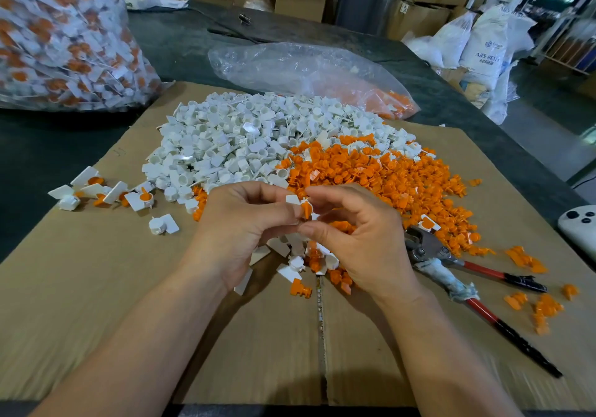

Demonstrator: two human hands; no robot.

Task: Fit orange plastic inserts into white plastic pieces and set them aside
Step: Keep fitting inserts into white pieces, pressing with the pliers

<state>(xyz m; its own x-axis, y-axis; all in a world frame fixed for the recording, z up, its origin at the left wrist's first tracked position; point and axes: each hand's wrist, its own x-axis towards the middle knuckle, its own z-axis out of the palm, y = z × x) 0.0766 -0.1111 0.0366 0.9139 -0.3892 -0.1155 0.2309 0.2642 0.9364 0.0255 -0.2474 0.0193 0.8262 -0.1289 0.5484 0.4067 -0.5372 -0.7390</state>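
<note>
Head: left hand (238,223), right hand (354,233) pinch one insert (306,209).

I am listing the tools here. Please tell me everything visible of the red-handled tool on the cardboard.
The red-handled tool looks like cutters: a grey metal head with a pivot and two long red handles with black ends. One handle is wrapped in dirty whitish tape near the head. It lies flat on the cardboard, handles spread, its head at the edge of the orange inserts, beside the right hand. No hand holds it.
</note>
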